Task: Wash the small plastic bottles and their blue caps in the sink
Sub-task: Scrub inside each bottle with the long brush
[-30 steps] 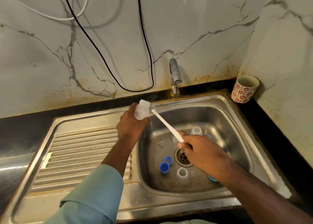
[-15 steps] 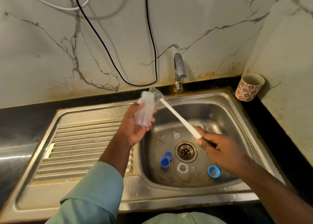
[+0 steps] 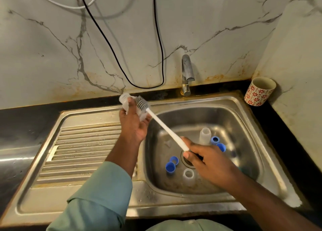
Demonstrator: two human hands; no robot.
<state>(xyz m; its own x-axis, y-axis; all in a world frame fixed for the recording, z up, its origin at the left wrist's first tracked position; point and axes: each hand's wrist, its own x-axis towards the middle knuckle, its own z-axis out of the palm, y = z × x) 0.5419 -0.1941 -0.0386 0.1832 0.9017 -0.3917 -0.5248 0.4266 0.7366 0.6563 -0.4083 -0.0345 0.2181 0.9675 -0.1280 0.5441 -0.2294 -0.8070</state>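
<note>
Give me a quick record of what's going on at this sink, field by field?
Left hand: holds a small clear plastic bottle above the sink's rim
Right hand: grips the white long-handled bottle brush
Brush head: beside the held bottle, outside it
Steel sink basin: two more clear bottles, one upright, one nearer the front
Blue round caps: two left of the drain, two by the upright bottle
Tap: no water visible
Red-flowered cup: on the counter, right corner

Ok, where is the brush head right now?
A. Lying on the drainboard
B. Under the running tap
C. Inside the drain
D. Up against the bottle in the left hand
D: the brush head is beside the bottle gripped by the left hand, while the right hand holds the handle.
</note>
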